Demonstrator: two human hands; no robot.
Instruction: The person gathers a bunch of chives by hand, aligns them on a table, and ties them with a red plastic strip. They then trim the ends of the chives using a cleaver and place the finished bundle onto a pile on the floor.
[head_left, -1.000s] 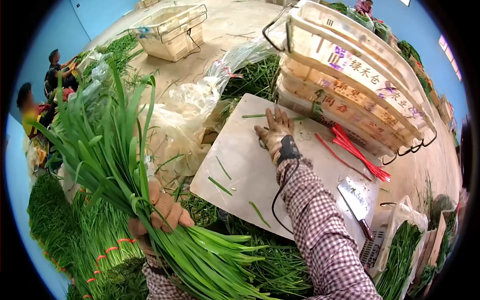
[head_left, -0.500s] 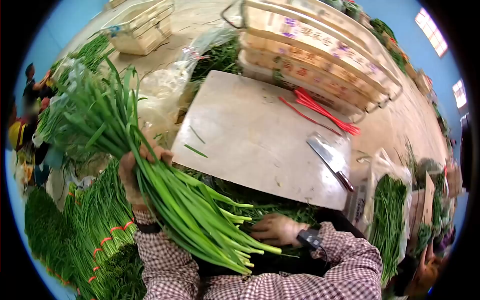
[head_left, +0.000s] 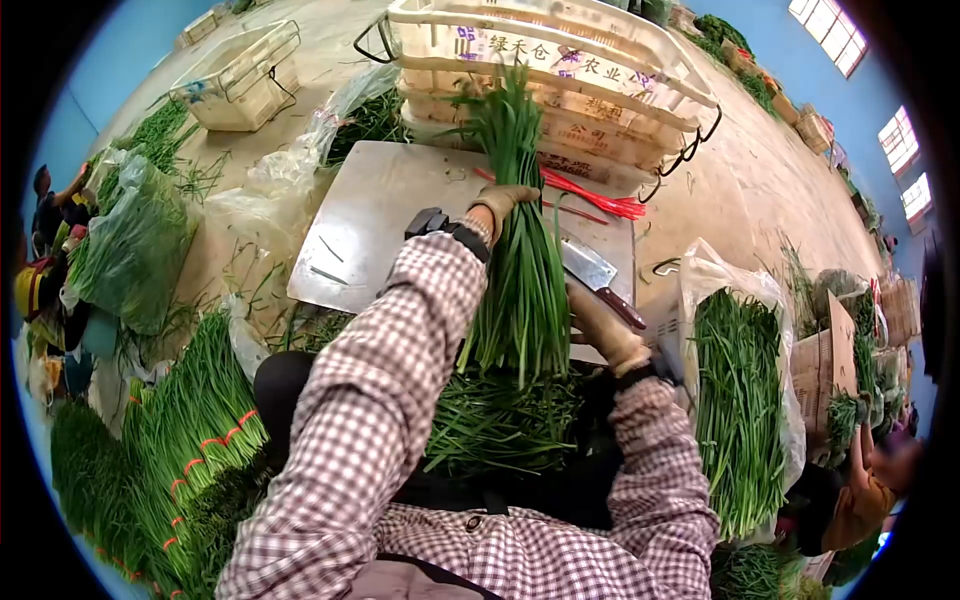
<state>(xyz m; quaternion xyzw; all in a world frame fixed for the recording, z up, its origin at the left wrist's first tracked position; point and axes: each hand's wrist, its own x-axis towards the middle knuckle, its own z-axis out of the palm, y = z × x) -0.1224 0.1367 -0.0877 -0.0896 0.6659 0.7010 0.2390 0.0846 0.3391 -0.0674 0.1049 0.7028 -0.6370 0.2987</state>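
My left hand (head_left: 503,207), gloved, is wrapped round the upper part of a bunch of garlic chives (head_left: 520,290). The bunch stands roughly upright in front of me, leaf tips hanging down. My right hand (head_left: 608,328), also gloved, is at the bunch's lower right side with its fingers extended; some fingertips are hidden by the leaves. Just beyond it, a cleaver with a dark handle (head_left: 622,308) lies on the pale metal-topped board (head_left: 370,205). Red tie strips (head_left: 595,195) lie on the board behind the bunch. Loose green leaves (head_left: 490,425) are heaped below it, at my lap.
Stacked white crates (head_left: 560,75) stand behind the board. A plastic-lined crate of greens (head_left: 740,400) is at right, tied bundles (head_left: 190,430) at left. Another crate (head_left: 235,85) and a bagged pile (head_left: 135,250) sit far left. Other people are at both edges.
My left hand has carried the bunch from the left to over the board and turned it upright, leaf tips down. My right hand has risen from the loose leaves to the bunch's side.
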